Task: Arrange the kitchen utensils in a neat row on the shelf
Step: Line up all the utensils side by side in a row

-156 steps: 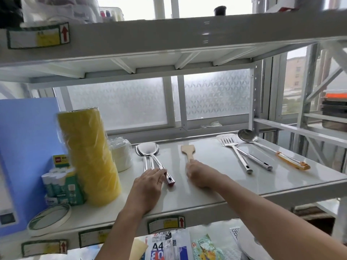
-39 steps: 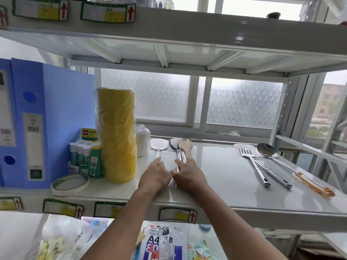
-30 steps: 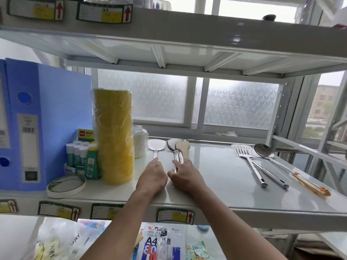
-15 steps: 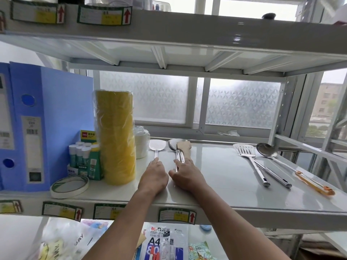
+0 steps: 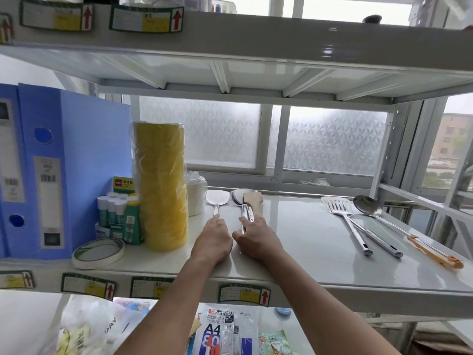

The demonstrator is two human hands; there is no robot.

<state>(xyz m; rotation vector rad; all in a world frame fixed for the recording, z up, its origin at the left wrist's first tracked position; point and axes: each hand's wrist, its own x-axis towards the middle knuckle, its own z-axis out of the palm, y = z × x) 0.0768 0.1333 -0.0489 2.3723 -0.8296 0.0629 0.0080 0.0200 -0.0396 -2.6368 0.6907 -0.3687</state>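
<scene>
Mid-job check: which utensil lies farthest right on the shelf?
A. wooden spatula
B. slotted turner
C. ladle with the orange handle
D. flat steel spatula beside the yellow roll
C: the ladle with the orange handle lies nearest the right end of the shelf, just right of the slotted turner. The wooden spatula sits mid-shelf by the right hand.

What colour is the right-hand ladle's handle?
Orange ladle handle, clearest in the head view.

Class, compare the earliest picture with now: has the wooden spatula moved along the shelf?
Yes. The wooden spatula went left, away from the slotted turner, toward the yellow rolls; it now lies beside a metal spoon.
</scene>
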